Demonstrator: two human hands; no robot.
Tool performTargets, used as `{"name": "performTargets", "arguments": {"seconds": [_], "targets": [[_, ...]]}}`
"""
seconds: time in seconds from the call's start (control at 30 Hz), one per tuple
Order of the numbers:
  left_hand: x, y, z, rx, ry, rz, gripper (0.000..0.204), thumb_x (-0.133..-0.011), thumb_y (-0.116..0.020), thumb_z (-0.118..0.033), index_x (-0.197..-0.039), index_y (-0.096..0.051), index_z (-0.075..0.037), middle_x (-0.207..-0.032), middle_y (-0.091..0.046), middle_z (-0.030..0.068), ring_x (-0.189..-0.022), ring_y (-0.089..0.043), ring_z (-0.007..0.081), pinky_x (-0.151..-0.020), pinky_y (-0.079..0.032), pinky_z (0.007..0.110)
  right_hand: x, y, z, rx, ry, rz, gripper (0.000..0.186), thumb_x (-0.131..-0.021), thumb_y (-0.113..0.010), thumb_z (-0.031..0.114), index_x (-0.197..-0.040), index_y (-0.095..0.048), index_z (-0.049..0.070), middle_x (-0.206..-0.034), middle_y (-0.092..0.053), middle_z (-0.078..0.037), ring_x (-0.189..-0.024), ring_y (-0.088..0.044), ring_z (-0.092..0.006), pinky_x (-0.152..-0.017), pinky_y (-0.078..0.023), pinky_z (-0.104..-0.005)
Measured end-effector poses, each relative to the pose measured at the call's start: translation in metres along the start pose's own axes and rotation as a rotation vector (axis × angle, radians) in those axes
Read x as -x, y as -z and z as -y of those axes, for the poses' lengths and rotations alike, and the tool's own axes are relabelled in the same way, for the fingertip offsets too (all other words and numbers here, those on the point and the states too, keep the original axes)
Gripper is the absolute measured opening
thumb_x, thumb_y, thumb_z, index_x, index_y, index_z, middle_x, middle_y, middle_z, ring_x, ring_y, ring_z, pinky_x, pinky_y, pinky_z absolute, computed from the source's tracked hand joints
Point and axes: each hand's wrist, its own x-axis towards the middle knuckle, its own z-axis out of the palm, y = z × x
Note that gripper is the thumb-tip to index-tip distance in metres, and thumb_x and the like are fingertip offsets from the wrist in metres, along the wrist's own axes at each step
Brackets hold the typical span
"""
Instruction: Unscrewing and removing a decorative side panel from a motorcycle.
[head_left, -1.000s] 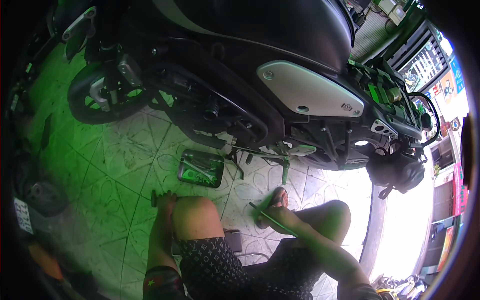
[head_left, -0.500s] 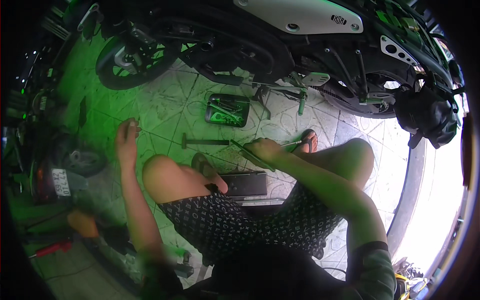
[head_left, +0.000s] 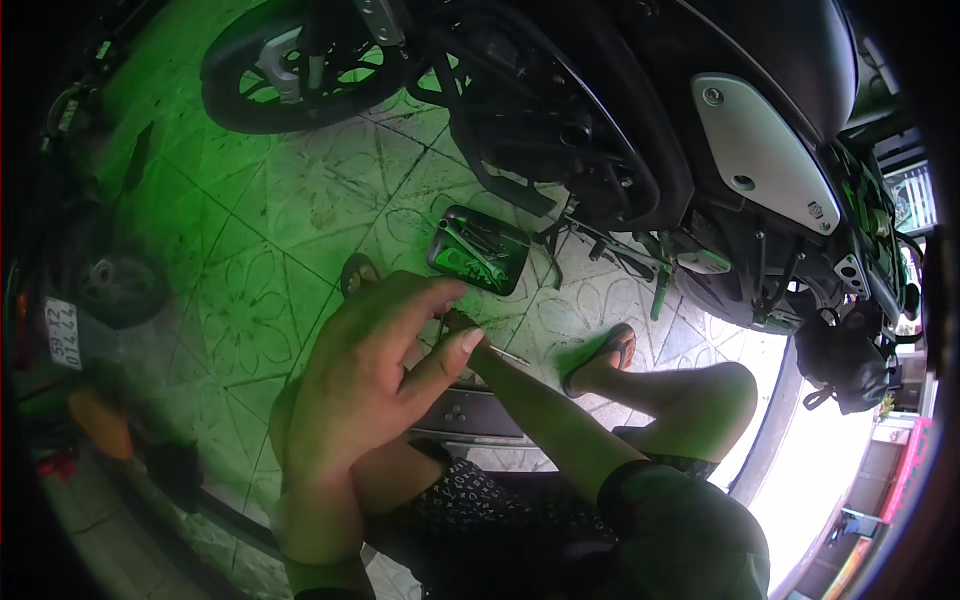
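My left hand is large in the head view, raised close to the camera. Its thumb stands apart from the bent fingers, and nothing shows between them. Behind it, my right hand is mostly hidden at the end of its forearm. A thin metal rod sticks out to the right past that wrist; the grip on it is covered. Just beyond both hands a black tray lies on the tiles, with wrenches and other small tools in it. Below my hands is a flat dark panel.
A motorcycle spans the far side, its front wheel at the upper left. My sandalled foot rests on the tiled floor. Another vehicle's wheel and an orange part are at the left.
My left hand has come up from the left to the middle, now covering the hammer on the floor. My right hand has drawn leftward behind it. The view has turned and shifted.
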Motion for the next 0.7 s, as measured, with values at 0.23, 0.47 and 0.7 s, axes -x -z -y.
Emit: {"name": "performTargets", "arguments": {"seconds": [0.23,0.47,0.7], "targets": [[0.042,0.063,0.038,-0.199,0.169,0.014,0.046,-0.089,-0.08,-0.029,-0.126,-0.066,-0.005,-0.111,-0.071,0.0127,-0.098,-0.068,0.0324,-0.087,-0.055,0.042,-0.046,0.054,0.073,0.645,0.114,-0.072,0.028,-0.087,-0.067,0.021,-0.113,-0.071,0.011,-0.111,-0.071,-0.016,-0.107,-0.067,-0.0367,-0.092,-0.052,-0.0507],[0.047,0.036,0.022,0.754,0.493,-0.415,0.053,-0.08,-0.083,-0.026,-0.123,-0.066,-0.001,-0.097,-0.068,0.0131,-0.09,-0.067,0.0317,-0.095,-0.053,0.05,-0.115,0.124,0.051,1.062,0.04,-0.105,0.04,-0.085,-0.074,0.036,-0.117,-0.069,0.013,-0.122,-0.069,-0.015,-0.123,-0.06,-0.033,-0.096,-0.047,-0.0548],[0.039,0.041,0.035,0.176,0.153,-0.159,0.057,-0.089,-0.077,-0.028,-0.134,-0.059,0.004,-0.109,-0.064,0.018,-0.099,-0.064,0.0328,-0.085,-0.055,0.043,-0.13,0.107,0.041,1.34,0.14,0.028,0.029,-0.091,-0.063,0.03,-0.115,-0.072,0.018,-0.117,-0.071,-0.007,-0.125,-0.057,-0.0312,-0.103,-0.044,-0.0538]]}}
